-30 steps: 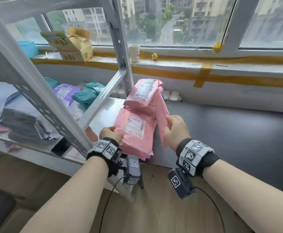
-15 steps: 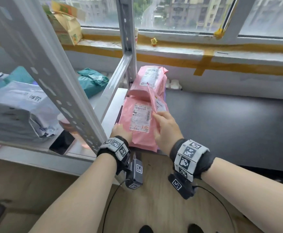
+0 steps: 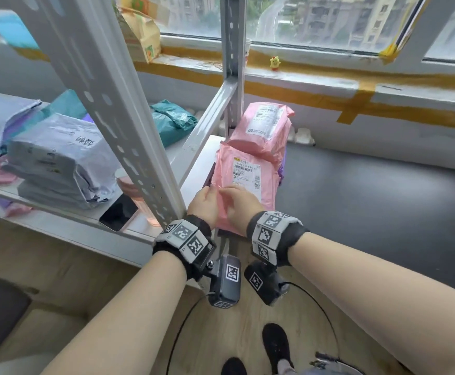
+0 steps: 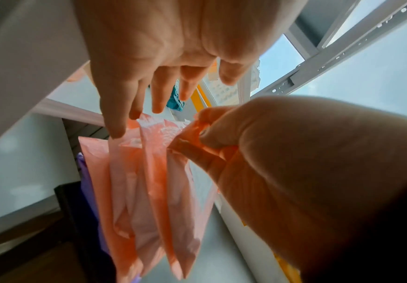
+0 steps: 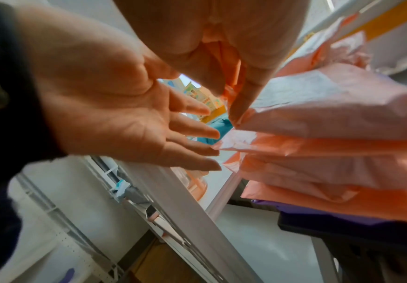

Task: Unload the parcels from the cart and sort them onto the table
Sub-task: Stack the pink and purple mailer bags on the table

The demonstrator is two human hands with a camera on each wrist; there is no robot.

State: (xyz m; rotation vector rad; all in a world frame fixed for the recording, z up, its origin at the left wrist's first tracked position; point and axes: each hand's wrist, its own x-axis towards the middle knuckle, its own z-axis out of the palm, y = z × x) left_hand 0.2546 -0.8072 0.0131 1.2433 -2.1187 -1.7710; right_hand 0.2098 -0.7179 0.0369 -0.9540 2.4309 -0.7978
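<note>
A stack of pink parcels (image 3: 245, 182) lies on the left end of the dark table (image 3: 369, 212), with a purple parcel (image 3: 282, 171) under it. Another pink parcel (image 3: 264, 123) leans on the stack's far end. Both hands are at the stack's near edge. My left hand (image 3: 204, 203) has straight fingers, and its fingertips (image 4: 117, 132) touch the stack's edge (image 4: 149, 201). My right hand (image 3: 241, 203) pinches the near corner of the top pink parcel (image 5: 318, 107) between thumb and fingers (image 5: 236, 107).
The grey metal cart (image 3: 118, 117) stands at the left, touching the table. Its shelf holds grey parcels (image 3: 58, 158), a teal parcel (image 3: 172, 120), a phone (image 3: 118, 212) and a pink cup (image 3: 139, 201). A windowsill (image 3: 329, 77) runs behind. The table's right side is bare.
The pink parcel my right hand held upright now lies flat on the stack. Both hands have come together at the stack's near edge, and my left fingers have straightened.
</note>
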